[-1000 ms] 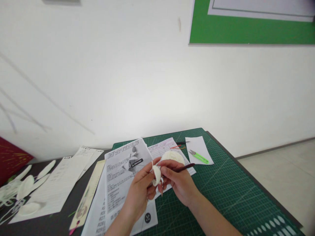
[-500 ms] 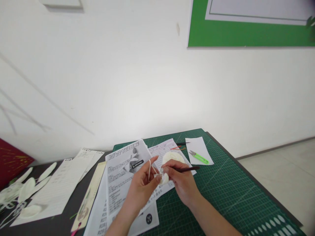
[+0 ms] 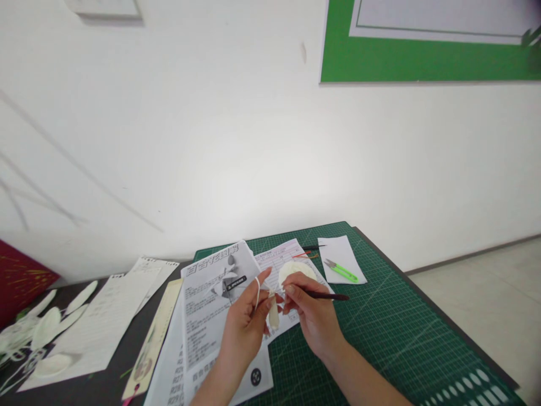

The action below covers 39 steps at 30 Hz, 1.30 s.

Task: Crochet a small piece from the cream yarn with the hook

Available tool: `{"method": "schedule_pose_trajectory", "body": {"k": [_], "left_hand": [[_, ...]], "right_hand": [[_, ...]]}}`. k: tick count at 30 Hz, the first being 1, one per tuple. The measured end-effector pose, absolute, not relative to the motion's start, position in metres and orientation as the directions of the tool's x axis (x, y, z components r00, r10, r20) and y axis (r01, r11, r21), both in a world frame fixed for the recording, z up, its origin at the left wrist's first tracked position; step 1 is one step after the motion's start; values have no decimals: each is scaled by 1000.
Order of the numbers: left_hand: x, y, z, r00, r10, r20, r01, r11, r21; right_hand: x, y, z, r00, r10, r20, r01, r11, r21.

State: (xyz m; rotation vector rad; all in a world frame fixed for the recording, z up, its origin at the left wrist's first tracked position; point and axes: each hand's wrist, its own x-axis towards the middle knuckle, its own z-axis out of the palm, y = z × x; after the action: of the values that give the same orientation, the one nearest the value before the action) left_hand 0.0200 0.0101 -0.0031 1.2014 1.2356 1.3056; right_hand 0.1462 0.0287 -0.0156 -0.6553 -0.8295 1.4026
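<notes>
My left hand (image 3: pixel 248 314) pinches a small white crocheted piece (image 3: pixel 274 317), which hangs below the fingertips. White yarn (image 3: pixel 257 290) loops over its raised index finger. Close beside it on the right, my right hand (image 3: pixel 311 307) is closed around a dark-handled crochet hook (image 3: pixel 329 295), whose handle points right. The hook's tip is too small to make out near the piece. Behind my right hand a round white ball of yarn (image 3: pixel 296 270) rests on printed sheets.
Printed pages (image 3: pixel 203 316) lie left of centre on a green cutting mat (image 3: pixel 380 332). Green snips (image 3: pixel 343 271) rest on white paper (image 3: pixel 338 248). Farther left are a ruler (image 3: pixel 153 338), handwritten sheets (image 3: pixel 101 316) and white crocheted petals (image 3: pixel 46 327).
The white piece has turned and now hangs down from my left fingers. My right hand and the hook have shifted slightly right, apart from my left hand.
</notes>
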Motion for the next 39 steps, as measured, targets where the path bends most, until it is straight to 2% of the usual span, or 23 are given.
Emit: {"method": "schedule_pose_trajectory", "body": {"k": [4,9,13,19,23,27,31,34,36,39], "left_hand": [[18,8,2,-41,999,34,-51,-36,998],[15,6,9,9,998,-61,-112,61,992],[14,5,13,-9,999,-45,-107,44,993],[11,6,16,5,996,-85,-242,83,967],[10,7,17,-34,992,-124,-303,108,947],[10,7,13,-64,992,-105,-338,77,938],[12,7,9,-101,990,-98,-377,53,925],[13,6,9,-97,987,-128,-424,75,903],[12,5,11,-70,987,-141,-444,96,891],[10,5,15,-6,989,-149,-492,127,861]], "right_hand": [[147,31,-19,-15,994,104,-582,76,-809],[147,31,-21,-18,997,78,-608,51,-793],[148,28,-18,-79,996,51,-651,-13,-759],[152,26,-14,-128,992,-13,-608,-89,-789],[153,27,-17,-83,997,8,-584,-42,-811],[151,23,-17,-38,997,60,-561,28,-828],[150,13,-15,19,973,232,-403,219,-888],[150,9,-14,66,935,348,-286,352,-892],[150,9,-13,62,944,323,-289,326,-900],[150,13,-11,56,974,220,-411,223,-884]]}}
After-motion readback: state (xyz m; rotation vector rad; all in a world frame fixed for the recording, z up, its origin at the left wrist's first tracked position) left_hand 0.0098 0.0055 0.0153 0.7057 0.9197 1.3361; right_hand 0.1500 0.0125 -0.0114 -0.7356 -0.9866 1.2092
